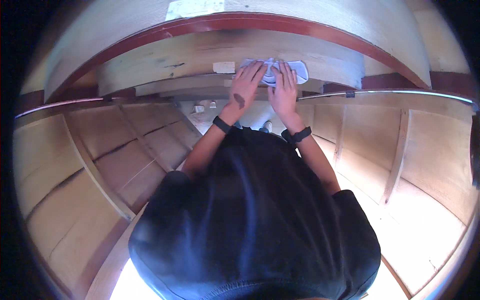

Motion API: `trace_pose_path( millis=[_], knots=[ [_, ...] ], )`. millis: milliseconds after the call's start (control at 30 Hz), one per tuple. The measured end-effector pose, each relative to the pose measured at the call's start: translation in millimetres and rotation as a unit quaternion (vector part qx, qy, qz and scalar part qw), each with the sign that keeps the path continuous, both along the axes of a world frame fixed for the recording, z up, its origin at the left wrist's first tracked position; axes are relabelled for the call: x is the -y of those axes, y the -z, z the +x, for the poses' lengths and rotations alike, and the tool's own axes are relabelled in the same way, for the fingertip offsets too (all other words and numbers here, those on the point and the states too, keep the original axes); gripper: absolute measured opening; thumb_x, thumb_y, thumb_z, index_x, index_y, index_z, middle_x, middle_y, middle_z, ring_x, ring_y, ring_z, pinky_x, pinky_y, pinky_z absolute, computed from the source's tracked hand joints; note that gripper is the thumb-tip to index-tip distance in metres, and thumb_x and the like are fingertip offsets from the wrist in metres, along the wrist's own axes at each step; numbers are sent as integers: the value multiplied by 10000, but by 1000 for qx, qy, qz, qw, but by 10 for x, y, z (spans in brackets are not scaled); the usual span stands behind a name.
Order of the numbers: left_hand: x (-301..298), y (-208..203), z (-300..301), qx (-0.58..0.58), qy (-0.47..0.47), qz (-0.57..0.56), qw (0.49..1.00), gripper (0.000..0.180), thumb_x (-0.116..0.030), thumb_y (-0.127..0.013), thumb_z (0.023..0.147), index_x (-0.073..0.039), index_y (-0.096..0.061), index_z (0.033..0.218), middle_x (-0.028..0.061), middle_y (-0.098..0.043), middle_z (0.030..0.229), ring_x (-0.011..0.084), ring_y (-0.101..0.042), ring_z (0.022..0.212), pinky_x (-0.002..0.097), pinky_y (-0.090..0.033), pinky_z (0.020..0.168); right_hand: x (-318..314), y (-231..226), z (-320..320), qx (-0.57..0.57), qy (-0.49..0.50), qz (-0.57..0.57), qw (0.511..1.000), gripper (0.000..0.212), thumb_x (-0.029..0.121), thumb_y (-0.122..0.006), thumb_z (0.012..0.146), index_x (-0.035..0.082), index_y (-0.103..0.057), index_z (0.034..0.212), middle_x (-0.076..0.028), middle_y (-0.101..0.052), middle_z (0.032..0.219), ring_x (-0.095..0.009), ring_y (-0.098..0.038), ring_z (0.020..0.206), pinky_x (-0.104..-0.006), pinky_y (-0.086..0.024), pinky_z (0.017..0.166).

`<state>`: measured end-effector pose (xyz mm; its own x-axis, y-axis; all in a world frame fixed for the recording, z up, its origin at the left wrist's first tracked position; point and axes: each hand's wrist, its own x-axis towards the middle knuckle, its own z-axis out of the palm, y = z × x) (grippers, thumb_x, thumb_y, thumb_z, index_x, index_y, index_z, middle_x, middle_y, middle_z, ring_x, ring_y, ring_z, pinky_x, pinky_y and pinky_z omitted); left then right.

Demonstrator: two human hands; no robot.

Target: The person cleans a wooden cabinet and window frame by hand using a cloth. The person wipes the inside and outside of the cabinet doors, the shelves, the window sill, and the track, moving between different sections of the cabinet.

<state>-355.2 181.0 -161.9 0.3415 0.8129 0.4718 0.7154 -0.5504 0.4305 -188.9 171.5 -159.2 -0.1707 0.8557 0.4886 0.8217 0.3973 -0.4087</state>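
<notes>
A folded, pale lavender-white cloth [301,73] lies on a worn wooden shelf [160,57] at the far middle. On its left part rests my left hand [244,85], fingers stretched out over the fabric. My right hand [284,91] lies just beside it, its fingers also extended flat across the cloth. Neither hand visibly grips the fabric, though my palms and fingers cover part of it. Left of the cloth, a small cream rectangular patch [223,67] shows on the wood.
A dark red edge strip [240,21] curves above the shelf. Wooden panelled doors stand at left [110,165] and right [375,135]. A paper label [195,8] is at the top. Small white items [199,108] lie on the floor near a shoe [268,125].
</notes>
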Motion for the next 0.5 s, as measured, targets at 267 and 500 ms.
trace_pose_path(
  millis=[267, 500],
  knots=[
    [286, 22, -771, -1, -150, 5, 989, 608, 69, -550, 817, -26, -532, 1418, 151, -526, 1487, 348, -471, 1404, 530, -331, 1171, -49, 11, -819, -31, -154, -7, 988, 697, 51, -712, 719, 63, -543, 1395, -203, -477, 1536, -373, -439, 1440, -531, -333, 1190],
    [269, 29, -649, -8, -167, -1, 986, 615, 81, -538, 802, -19, -531, 1408, 164, -523, 1483, 351, -445, 1428, 538, -309, 1182, -96, -44, -620, -6, -176, -20, 984, 619, 63, -687, 756, 75, -575, 1365, -174, -520, 1503, -331, -454, 1435, -497, -332, 1194]
  ],
)
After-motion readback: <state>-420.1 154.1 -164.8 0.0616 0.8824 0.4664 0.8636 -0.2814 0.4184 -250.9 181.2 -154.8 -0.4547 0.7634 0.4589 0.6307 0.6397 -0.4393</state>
